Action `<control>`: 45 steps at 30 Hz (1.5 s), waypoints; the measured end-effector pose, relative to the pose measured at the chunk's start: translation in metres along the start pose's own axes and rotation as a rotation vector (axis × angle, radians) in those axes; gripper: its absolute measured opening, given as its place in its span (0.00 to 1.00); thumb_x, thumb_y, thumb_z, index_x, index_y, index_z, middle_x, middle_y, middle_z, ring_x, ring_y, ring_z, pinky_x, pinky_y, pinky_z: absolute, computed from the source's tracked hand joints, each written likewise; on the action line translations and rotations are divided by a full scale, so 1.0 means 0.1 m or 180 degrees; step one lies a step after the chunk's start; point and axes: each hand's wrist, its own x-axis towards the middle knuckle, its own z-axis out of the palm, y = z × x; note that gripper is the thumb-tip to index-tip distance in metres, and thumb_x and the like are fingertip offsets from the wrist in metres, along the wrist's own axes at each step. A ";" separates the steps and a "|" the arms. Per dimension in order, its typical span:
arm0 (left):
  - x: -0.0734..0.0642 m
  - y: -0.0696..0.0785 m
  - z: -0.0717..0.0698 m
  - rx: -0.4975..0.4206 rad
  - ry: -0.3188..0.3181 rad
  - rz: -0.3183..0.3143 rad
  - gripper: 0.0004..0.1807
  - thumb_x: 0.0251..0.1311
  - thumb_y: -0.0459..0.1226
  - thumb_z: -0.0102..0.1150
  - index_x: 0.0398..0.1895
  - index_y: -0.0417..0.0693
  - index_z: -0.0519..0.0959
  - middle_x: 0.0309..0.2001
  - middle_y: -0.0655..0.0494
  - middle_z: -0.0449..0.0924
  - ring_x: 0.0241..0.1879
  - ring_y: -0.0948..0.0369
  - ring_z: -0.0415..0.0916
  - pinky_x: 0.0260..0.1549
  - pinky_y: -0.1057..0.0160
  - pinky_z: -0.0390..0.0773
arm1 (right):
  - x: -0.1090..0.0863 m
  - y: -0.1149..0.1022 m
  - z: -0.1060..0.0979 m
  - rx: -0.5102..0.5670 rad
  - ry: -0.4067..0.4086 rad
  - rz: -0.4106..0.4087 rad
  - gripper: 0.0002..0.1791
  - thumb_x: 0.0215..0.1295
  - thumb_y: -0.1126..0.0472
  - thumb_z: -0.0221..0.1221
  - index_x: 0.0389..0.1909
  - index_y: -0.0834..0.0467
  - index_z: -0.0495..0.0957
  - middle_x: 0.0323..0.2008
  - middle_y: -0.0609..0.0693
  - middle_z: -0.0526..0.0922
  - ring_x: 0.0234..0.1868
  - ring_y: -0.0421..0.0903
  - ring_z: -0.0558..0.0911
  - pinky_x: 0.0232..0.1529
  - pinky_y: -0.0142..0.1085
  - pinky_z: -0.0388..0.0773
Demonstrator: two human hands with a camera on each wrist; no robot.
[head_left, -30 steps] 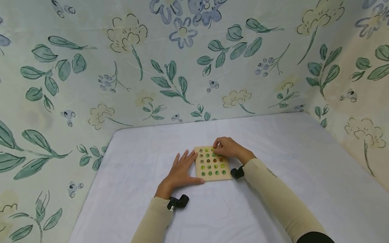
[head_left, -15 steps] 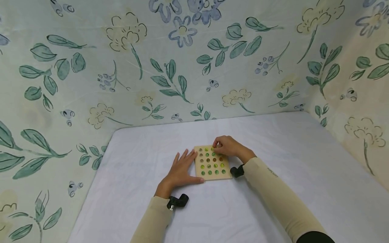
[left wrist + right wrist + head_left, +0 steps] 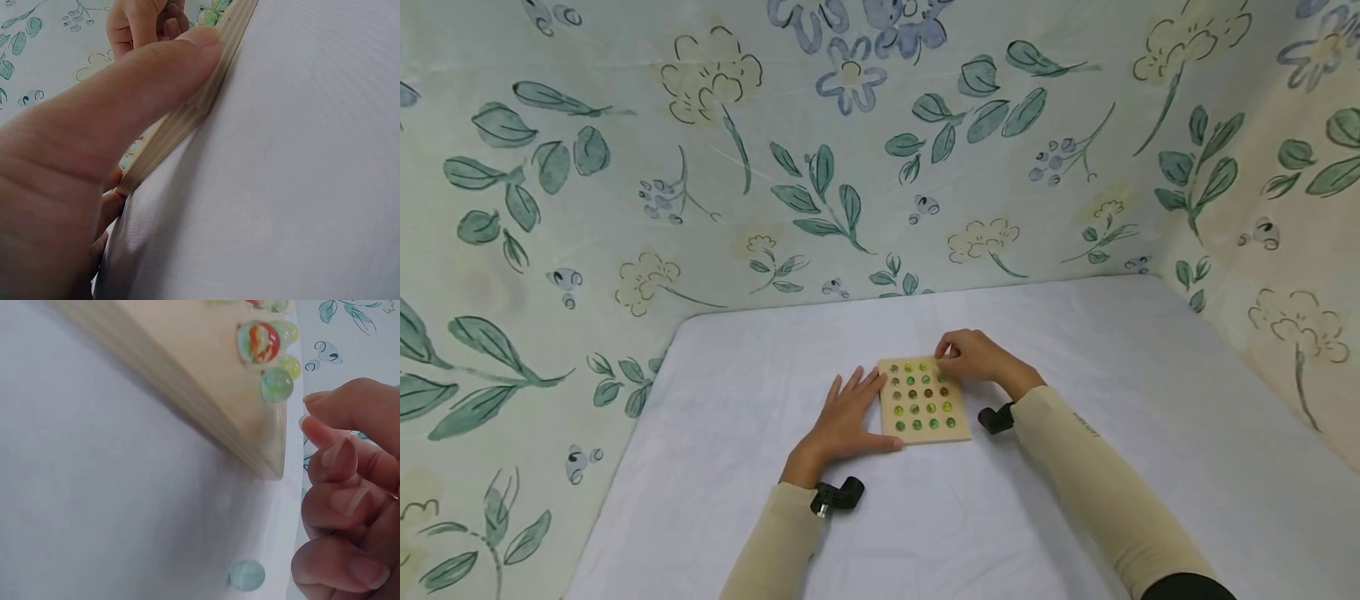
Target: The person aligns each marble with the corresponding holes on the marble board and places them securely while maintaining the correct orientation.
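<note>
A square light-wood board (image 3: 888, 426) lies on the cloth, dotted with rows of glass marbles in green, yellow and reddish brown. My left hand (image 3: 838, 423) rests along it with fingers spread straight: fingertips at the left edge, thumb on the front edge. Over the board's back right corner is my right hand (image 3: 976, 357). The right wrist view shows its fingers loosely bent, with a small gap between thumb and index and nothing held. Just left of the thumb sits a green marble (image 3: 277, 384) on the board. A pale green loose marble (image 3: 247, 575) lies on the cloth below the fingers.
White cloth (image 3: 1075, 333) covers the table around the board. Floral fabric (image 3: 850, 192) rises behind the table's back edge and along both sides. A small black camera is strapped to each wrist.
My right hand has slid slightly right from over the back row, uncovering more marbles; a yellow one at its fingertips now sits exposed in that row. The left hand keeps its place.
</note>
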 end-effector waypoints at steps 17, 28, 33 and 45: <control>0.01 0.00 0.00 0.0011 -0.0024 -0.0038 0.64 0.38 0.74 0.60 0.77 0.56 0.50 0.76 0.62 0.45 0.76 0.58 0.33 0.71 0.51 0.27 | -0.08 0.18 -0.08 -0.0008 0.0075 0.0119 0.07 0.62 0.62 0.61 0.41 0.56 0.78 0.27 0.51 0.76 0.29 0.46 0.73 0.28 0.34 0.72; 0.00 0.02 -0.01 0.0010 -0.0013 -0.0038 0.64 0.38 0.73 0.61 0.77 0.56 0.50 0.76 0.61 0.45 0.76 0.58 0.33 0.71 0.51 0.27 | -0.15 0.35 -0.13 -0.0092 0.0122 0.0123 0.06 0.62 0.61 0.62 0.40 0.54 0.78 0.28 0.51 0.77 0.27 0.46 0.74 0.27 0.34 0.72; 0.01 0.02 0.00 0.0038 -0.0032 -0.0061 0.64 0.38 0.74 0.60 0.77 0.57 0.49 0.76 0.62 0.44 0.76 0.59 0.32 0.71 0.52 0.27 | -0.18 0.39 -0.16 -0.0105 0.0137 0.0106 0.06 0.62 0.60 0.62 0.40 0.54 0.78 0.27 0.50 0.76 0.28 0.46 0.73 0.28 0.35 0.71; 0.01 0.00 0.02 0.0051 -0.0007 -0.0037 0.64 0.38 0.74 0.60 0.77 0.56 0.49 0.76 0.61 0.44 0.76 0.58 0.33 0.71 0.51 0.27 | -0.26 0.50 -0.17 -0.0055 0.0111 0.0146 0.07 0.62 0.61 0.62 0.41 0.55 0.78 0.27 0.51 0.75 0.28 0.47 0.72 0.29 0.36 0.70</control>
